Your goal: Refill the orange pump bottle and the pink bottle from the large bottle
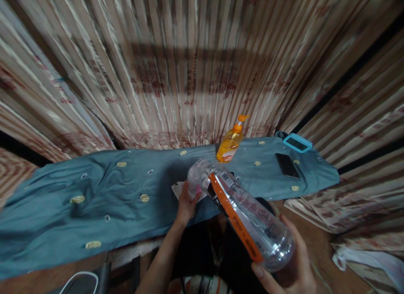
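Observation:
A large clear plastic bottle (244, 214) with an orange label strip is tilted across the space in front of me, its base toward my right. My right hand (292, 260) grips the base, thumb in front and fingers behind. At the far end, my left hand (188, 203) is closed around the clear plastic near the bottle's neck, where a small pink patch shows. A white printed sheet (177, 189) appears just behind my left hand; whether the fingers touch it, I cannot tell.
A pump bottle of orange liquid (229, 145) stands on the blue patterned cloth (126, 180) beyond the bottle. A black phone (287, 165) lies to the right, near a blue-framed device (297, 143). Pleated curtains (189, 75) hang close behind and at the sides.

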The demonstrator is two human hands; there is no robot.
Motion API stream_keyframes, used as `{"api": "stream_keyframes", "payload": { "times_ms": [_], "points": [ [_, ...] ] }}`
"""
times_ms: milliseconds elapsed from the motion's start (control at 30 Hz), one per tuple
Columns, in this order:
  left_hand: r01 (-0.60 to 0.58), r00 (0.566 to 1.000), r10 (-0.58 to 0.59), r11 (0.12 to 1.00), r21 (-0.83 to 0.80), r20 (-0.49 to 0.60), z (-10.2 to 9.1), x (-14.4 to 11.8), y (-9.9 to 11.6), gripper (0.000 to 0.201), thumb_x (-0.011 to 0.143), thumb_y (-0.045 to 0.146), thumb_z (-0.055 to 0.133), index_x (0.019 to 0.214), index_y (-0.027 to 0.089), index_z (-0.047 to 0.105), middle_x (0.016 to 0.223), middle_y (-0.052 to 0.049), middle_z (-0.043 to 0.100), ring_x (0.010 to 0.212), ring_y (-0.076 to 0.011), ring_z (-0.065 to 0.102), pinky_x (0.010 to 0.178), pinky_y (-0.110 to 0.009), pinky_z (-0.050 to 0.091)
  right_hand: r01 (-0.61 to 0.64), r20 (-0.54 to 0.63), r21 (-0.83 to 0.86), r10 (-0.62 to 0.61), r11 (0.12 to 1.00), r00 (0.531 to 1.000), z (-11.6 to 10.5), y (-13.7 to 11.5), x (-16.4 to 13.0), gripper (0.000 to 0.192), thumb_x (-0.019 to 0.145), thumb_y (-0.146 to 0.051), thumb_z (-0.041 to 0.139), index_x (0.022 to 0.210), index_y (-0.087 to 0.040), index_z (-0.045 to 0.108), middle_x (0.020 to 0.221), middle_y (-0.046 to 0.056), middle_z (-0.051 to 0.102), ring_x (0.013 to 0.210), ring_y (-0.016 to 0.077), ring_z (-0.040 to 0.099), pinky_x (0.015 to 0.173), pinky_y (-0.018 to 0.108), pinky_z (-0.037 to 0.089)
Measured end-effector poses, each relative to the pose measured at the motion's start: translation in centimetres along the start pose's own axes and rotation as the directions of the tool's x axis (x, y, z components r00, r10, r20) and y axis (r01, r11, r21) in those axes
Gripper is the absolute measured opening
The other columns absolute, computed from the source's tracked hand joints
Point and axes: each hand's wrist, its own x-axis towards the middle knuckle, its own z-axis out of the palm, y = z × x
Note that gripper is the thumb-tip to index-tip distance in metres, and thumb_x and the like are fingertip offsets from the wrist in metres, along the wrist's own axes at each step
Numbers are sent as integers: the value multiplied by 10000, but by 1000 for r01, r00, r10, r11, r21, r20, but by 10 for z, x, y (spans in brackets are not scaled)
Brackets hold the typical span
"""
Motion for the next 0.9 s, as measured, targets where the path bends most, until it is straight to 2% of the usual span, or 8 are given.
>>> {"api": "stream_keyframes", "payload": {
  "times_ms": [133,267,333,433,500,633,800,900],
  "points": [
    [9,1000,-9,1000,-2,-19,2,1,0,654,768,411,732,1338,186,504,1334,-144,621,1303,-328,568,1141,-522,426,-6,-16,14,6,1000,1000,2,1,0,1025,645,-607,806,1486,-206,380,1472,167,504,1267,362,576,1015,437,493],
    [2,1000,-3,1000,-21,-11,2,2,2,612,774,393,723,1313,188,518,1308,-130,637,1263,-316,595,1118,-522,445,-23,-7,60,23,998,1000,1,8,0,1010,675,-567,805,1507,-217,353,1514,168,468,1310,368,544,1057,470,467],
    [-3,1000,2,999,-35,-9,1,2,4,601,768,384,726,1298,181,529,1296,-130,642,1244,-316,605,1109,-528,449,10,7,56,-11,998,1000,-5,17,3,969,697,-525,807,1505,-234,357,1538,151,449,1347,357,519,1063,453,471],
    [-5,1000,4,998,-62,-20,0,3,9,621,737,371,756,1291,189,540,1280,-120,655,1237,-317,606,1101,-511,456,97,97,7,-98,995,991,-13,30,9,948,691,-420,844,1491,-245,367,1498,130,501,1294,321,580,976,387,544],
    [-16,1000,14,996,-89,-24,0,4,11,605,733,373,764,1276,206,555,1255,-111,671,1240,-314,604,1083,-481,474,134,123,-12,-131,991,984,-14,31,11,944,698,-383,847,1494,-240,361,1470,122,530,1267,299,603,967,367,549],
    [-24,1000,22,992,-124,-22,0,5,13,569,741,370,753,1257,222,565,1248,-107,679,1266,-316,590,1081,-462,473,106,47,37,-108,994,993,-9,24,9,891,747,-442,799,1498,-231,368,1490,117,506,1293,286,581,1007,363,521],
    [22,1000,-24,997,-77,-20,3,4,6,606,739,342,742,1285,185,529,1304,-134,641,1264,-324,592,1128,-532,423,136,134,-15,-132,991,982,-14,30,10,908,714,-400,832,1480,-233,373,1431,125,561,1225,296,631,949,375,559],
    [2,1000,-3,998,-61,-16,3,2,5,603,761,347,733,1303,196,515,1304,-118,639,1260,-301,594,1126,-513,432,99,73,21,-101,995,992,-12,27,7,854,740,-448,804,1463,-243,400,1460,115,532,1254,292,605,981,353,528]
  ]
}}
